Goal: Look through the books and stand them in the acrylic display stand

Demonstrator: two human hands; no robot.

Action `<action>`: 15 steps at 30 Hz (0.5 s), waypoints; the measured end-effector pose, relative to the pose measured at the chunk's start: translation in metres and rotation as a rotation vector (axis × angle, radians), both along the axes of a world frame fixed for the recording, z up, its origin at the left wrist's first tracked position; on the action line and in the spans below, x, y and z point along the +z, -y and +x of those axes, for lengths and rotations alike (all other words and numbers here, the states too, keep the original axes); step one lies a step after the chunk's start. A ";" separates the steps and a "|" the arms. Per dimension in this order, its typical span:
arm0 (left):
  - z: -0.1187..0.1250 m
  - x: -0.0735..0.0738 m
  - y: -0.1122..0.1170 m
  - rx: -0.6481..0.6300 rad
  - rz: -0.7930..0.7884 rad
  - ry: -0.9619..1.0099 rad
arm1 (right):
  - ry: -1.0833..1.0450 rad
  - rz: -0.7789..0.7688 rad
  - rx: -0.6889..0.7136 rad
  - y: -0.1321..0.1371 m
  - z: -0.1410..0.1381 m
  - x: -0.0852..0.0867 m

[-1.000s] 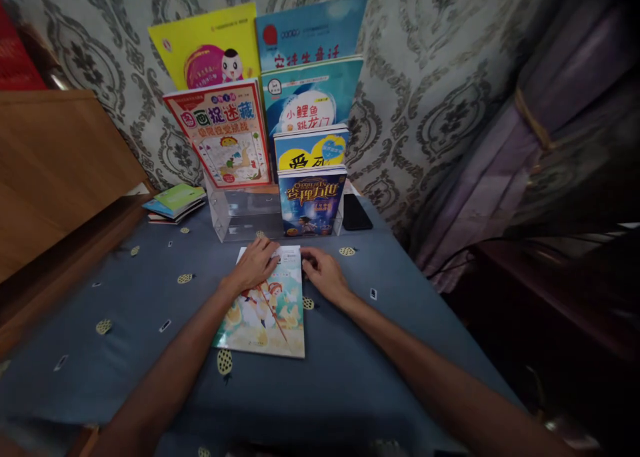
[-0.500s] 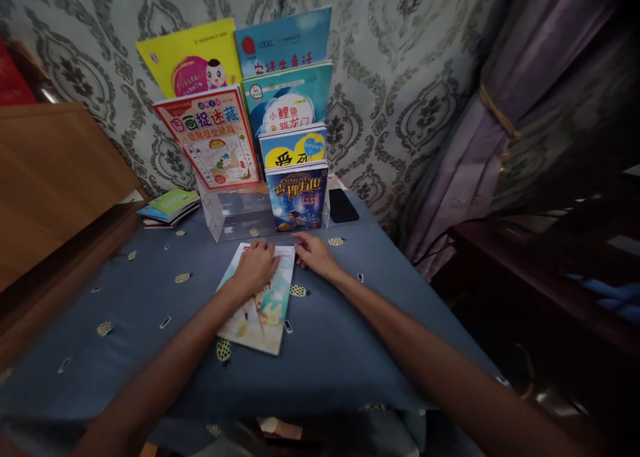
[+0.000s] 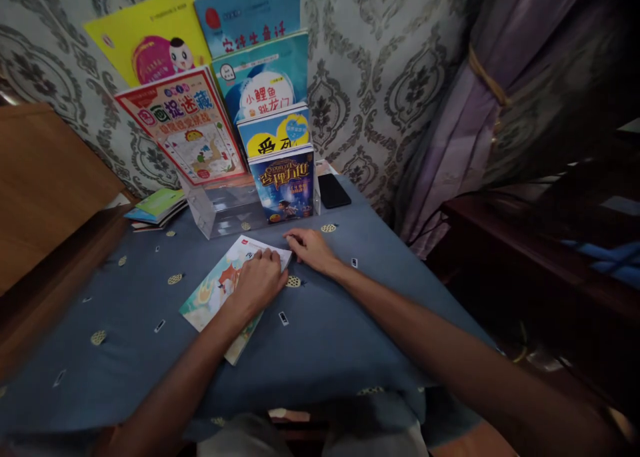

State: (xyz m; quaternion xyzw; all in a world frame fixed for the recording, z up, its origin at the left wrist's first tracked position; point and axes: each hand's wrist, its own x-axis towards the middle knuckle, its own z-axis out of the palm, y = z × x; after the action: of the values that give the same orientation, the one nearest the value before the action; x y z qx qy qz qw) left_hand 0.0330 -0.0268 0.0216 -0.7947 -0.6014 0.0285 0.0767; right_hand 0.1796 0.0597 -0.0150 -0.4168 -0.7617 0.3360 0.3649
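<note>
A thin picture book [image 3: 214, 297] with an orange and teal cover lies tilted on the table, its top corner toward the stand. My left hand [image 3: 260, 277] rests palm down across its upper right part, fingers laid over the cover and slightly bent. Beside the book's right corner, my right hand [image 3: 313, 251] has its fingers curled inward, index finger foremost. Whether they pinch the corner is hidden. Behind both hands, a clear plastic stand [image 3: 203, 210] holds several books upright, including a dark blue book [image 3: 283, 185] in front and a red-bordered book [image 3: 183, 127] at left.
A small stack of books [image 3: 157, 208] lies left of the stand, and a black phone [image 3: 333, 191] lies to its right. The blue tablecloth [image 3: 135, 370] has a pineapple pattern. A wooden panel [image 3: 50, 183] borders the left, and dark furniture [image 3: 500, 243] stands at right.
The book has turned clockwise, its lower end swinging left. My left hand has stayed on its cover; my right hand remains by its corner. The view has shifted slightly.
</note>
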 end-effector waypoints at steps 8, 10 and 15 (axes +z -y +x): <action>0.004 0.014 0.002 0.021 -0.023 -0.015 | -0.135 -0.015 -0.030 -0.001 0.001 -0.003; 0.003 0.014 0.002 0.014 -0.017 -0.010 | -0.160 -0.004 -0.042 -0.001 0.001 -0.002; 0.004 0.010 0.002 0.033 -0.006 0.026 | -0.241 0.056 -0.054 0.005 0.000 0.003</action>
State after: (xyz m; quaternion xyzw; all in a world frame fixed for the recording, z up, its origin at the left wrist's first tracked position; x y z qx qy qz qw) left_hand 0.0367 -0.0290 0.0313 -0.7853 -0.6152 0.0213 0.0659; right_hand 0.1800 0.0547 -0.0123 -0.3834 -0.7100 0.3523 0.4740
